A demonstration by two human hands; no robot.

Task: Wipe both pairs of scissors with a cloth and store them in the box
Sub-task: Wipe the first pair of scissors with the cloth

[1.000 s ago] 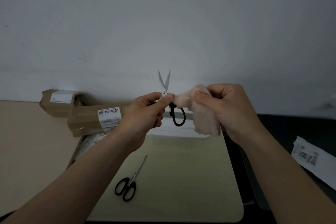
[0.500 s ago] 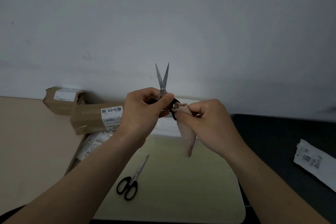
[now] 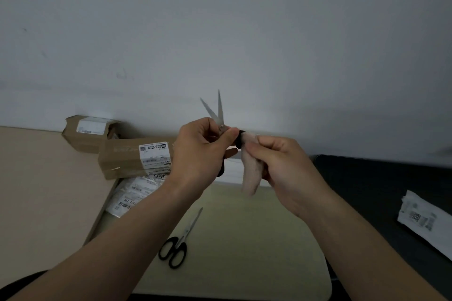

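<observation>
Scissors [image 3: 218, 115] midair, blades apart

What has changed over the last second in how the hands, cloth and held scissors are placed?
The right hand slid the pale pink cloth from beside the pivot onto a black handle loop of the held scissors. The left hand keeps its grip; the black-handled scissors on the mat stayed put.

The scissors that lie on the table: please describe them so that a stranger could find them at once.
Look at the pale table near the person. Between the two forearms lie the black-handled scissors, closed, tips pointing away. Unlike the other scissors, held open in the left hand, nothing touches them.
</observation>
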